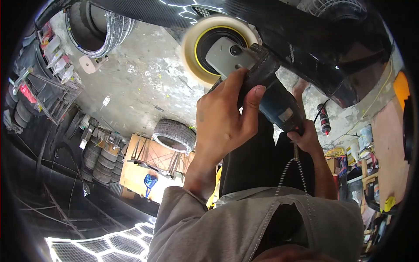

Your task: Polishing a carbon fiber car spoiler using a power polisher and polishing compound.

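Note:
My left hand (226, 118) is wrapped over the front of a rotary polisher (278, 98), thumb and fingers around its dark head beside the grey metal cover. Farther back, my right hand (304, 136) grips the rear end of the polisher's body. The pale foam polishing pad (190, 49), with its yellow-rimmed black backing plate, lies at the upper middle and looks blurred at the rim. It is right by a glossy black car body panel (147, 11) that reflects hexagonal lights. Whether the pad touches the panel I cannot tell.
Tires stand on the concrete floor (140, 78), one large tire (121, 32) at upper left and another (175, 136) nearer the middle. A dark bottle (323, 119) with a red tip lies at the right. Shelves and stacked goods line the right side; a metal rack (55, 95) stands at the left.

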### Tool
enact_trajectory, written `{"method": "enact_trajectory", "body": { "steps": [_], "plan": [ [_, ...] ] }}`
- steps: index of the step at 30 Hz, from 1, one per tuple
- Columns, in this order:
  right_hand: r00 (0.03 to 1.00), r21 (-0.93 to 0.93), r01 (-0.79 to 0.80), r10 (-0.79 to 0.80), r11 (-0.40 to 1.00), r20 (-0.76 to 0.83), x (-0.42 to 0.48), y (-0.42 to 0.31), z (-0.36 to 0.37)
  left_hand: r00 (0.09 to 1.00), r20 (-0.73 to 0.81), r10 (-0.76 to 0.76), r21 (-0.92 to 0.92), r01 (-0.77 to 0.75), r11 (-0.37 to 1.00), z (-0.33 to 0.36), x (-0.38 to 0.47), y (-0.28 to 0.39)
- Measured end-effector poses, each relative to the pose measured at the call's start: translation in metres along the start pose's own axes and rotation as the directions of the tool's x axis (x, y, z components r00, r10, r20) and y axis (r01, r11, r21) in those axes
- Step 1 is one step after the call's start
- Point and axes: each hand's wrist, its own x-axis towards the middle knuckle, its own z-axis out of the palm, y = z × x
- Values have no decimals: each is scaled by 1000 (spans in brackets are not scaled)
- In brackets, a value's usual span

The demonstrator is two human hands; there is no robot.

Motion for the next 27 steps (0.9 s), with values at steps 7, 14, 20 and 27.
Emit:
{"method": "enact_trajectory", "body": {
  "steps": [7, 14, 20, 27],
  "plan": [
    [983, -31, -152, 154, 988, 96, -4, -3, -11, 999, 8, -41, 5, 41, 999, 2, 1, 2],
    [984, -96, -147, 156, 984, 89, -19, 7, -12, 997, 34, -73, 80, 70, 994, 14, 2, 8],
    [987, -19, -144, 145, 989, 63, -21, 16, -12, 1000, -2, -11, 110, 11, 994, 15, 5, 15],
    [982, 36, -166, 162, 986, 93, -14, 18, -9, 1000, -22, 17, 132, -14, 991, 12, 7, 20]
  ]
}}
